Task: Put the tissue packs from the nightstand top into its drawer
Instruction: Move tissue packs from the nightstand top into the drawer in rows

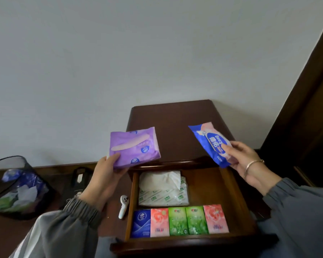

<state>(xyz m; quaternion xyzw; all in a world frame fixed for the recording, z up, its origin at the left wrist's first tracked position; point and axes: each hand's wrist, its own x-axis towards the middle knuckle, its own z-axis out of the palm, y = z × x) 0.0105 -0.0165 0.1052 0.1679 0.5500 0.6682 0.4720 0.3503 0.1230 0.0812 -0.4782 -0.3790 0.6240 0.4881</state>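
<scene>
Left hand [108, 170] is gripping the purple pack [133, 147], right hand [244, 161] pinching the blue pack [212, 144] — both hovering above the open drawer [229, 185] — lowering into its bare right side looks next

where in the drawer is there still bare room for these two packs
Bare wood runs along the drawer's right side, between the white soft pack and the right wall. The front is crowded: five small packs fill it wall to wall. The back left is taken by the white pack.
</scene>
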